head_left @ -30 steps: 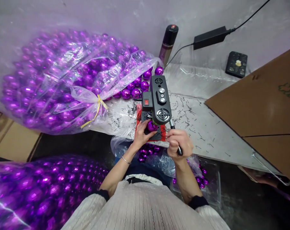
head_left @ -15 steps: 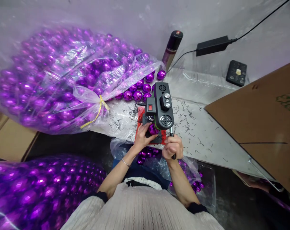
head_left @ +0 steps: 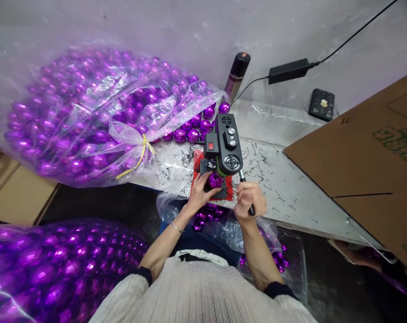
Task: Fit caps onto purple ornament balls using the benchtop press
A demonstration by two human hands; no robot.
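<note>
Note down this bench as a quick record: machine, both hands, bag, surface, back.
machine: black, with a red switch
left hand: holds a purple ball at the machine's near end
right hand: grips a black handle
bag: clear, full of purple balls, with a yellow tie
bench surface: strewn with thin dark pieces
back: black-capped can, black power adapter

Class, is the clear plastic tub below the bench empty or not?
Not empty: purple balls show inside the clear plastic tub. How full cannot be told; the right forearm blocks part.
</note>
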